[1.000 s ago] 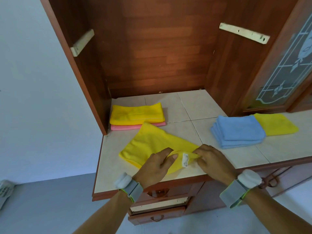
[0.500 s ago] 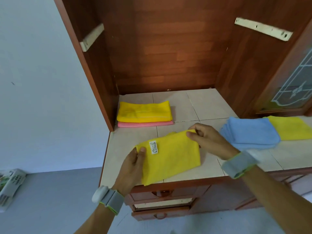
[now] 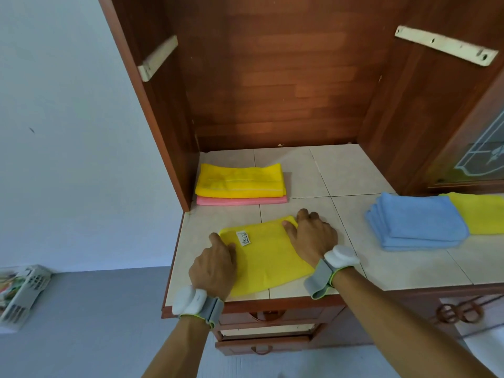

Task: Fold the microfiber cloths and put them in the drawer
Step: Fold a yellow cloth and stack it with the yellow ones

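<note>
A yellow microfiber cloth (image 3: 266,255), folded in half with its white label facing up, lies flat near the front edge of the tiled counter (image 3: 341,175). My left hand (image 3: 215,264) rests palm down on the cloth's left edge. My right hand (image 3: 313,237) presses flat on its right edge. At the back left, a folded yellow cloth (image 3: 240,180) sits on top of a folded pink cloth (image 3: 241,201). Blue cloths (image 3: 417,221) are stacked to the right, beside another yellow cloth (image 3: 482,214). Under the counter a drawer (image 3: 266,330) stands slightly open.
Brown wooden cabinet walls (image 3: 272,77) enclose the counter at the back and sides. A glass-paned door (image 3: 482,148) stands at the right. On the grey floor at the left lies a white plastic basket (image 3: 23,293).
The cloth was folded over from the near edge, then held up by its corners. Now it lies flat on the counter and both hands press on it.
</note>
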The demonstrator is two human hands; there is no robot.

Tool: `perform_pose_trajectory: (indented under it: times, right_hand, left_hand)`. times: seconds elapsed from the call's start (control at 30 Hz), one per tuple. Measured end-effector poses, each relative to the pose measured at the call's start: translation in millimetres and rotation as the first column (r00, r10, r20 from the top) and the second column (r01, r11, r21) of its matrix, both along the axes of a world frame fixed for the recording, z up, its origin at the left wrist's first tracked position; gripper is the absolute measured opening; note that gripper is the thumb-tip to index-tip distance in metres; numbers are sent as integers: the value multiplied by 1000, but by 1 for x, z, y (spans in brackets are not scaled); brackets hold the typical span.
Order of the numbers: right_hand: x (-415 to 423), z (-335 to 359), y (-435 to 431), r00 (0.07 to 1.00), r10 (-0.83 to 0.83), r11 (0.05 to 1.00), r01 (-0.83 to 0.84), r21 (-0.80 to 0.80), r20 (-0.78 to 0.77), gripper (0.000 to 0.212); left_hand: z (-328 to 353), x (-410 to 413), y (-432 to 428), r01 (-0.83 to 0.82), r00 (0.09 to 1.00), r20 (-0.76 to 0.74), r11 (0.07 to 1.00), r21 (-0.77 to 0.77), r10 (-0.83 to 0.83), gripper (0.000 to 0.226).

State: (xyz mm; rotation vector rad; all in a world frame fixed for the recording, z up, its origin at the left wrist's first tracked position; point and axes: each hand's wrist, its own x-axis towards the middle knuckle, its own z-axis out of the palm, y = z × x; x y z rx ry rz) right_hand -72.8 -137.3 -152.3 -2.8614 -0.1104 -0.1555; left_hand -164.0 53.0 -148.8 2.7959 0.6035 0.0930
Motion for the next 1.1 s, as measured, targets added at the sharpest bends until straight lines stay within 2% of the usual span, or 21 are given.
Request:
perform_pose_trajectory:
  times: [0.1, 0.17, 0.2, 0.3, 0.4, 0.47, 0.53, 0.57, 0.67, 0.77, 0.83, 0.87, 0.93, 0.97, 1.03, 1.07, 1.1]
  right_hand:
    - [4, 1, -3, 993, -84, 995, 87, 38, -89, 51]
    - [7, 4, -1, 984, -102, 992, 112, 64, -143, 49]
    - [7, 5, 0, 983, -105, 990, 117, 74, -150, 48]
    - [7, 12, -6, 984, -95, 988, 112, 103, -152, 46]
    - [4, 16, -20, 977, -44, 957, 102, 273, -211, 40]
    - [-3, 19, -25, 959, 2, 847, 149, 510, -283, 34]
    - [-17, 19, -27, 928, 82, 646, 228, 728, -364, 32]
    - [-25, 18, -27, 916, 129, 565, 246, 788, -379, 32]
    - [-46, 17, -26, 914, 193, 444, 244, 862, -358, 33]
    - [-58, 23, -22, 921, 206, 390, 232, 891, -330, 24]
    - [-63, 30, -19, 917, 220, 393, 228, 891, -332, 18]
    - [-65, 34, -17, 904, 246, 394, 238, 888, -351, 17]
    - [-67, 40, -19, 854, 333, 407, 253, 878, -400, 16]
    - [-68, 43, -24, 832, 370, 463, 220, 859, -413, 16]
    - [-71, 47, -33, 825, 401, 714, -9, 700, -398, 34]
    - [-70, 47, -40, 845, 393, 815, -137, 563, -363, 40]
    - [-72, 47, -42, 873, 386, 870, -236, 432, -300, 40]
  left_hand:
    - [7, -2, -7, 69, 968, 227, 987, 147, -102, 61]
    - [7, -3, -28, 143, 923, 325, 968, 209, -206, 59]
    - [4, -3, -39, 181, 920, 310, 962, 203, -238, 60]
    - [-13, 3, -61, 249, 959, 118, 966, 75, -257, 74]
    - [-31, 19, -46, 370, 929, -39, 924, 97, -368, 85]
    - [-30, 37, -22, 525, 851, -101, 838, 146, -515, 87]
    - [-21, 52, 0, 646, 763, -125, 746, 163, -634, 87]
    - [-16, 54, 9, 672, 741, -118, 722, 165, -662, 87]
    - [-2, 38, 4, 691, 718, -1, 712, 123, -696, 90]
    - [5, -1, -31, 722, 663, 121, 674, 158, -739, 105]
    - [0, -20, -48, 715, 667, 127, 679, 169, -734, 112]
    - [-5, -25, -49, 696, 684, 142, 699, 164, -715, 107]
    - [-12, -29, -41, 673, 691, 226, 725, 145, -687, 79]
    - [-12, -27, -37, 684, 679, 272, 722, 102, -682, 61]
    - [-9, -30, -21, 716, 674, 346, 692, -91, -652, 38]
    - [-5, -29, -16, 719, 690, 363, 649, -247, -626, 32]
    - [1, -32, -8, 682, 731, 359, 594, -427, -581, 28]
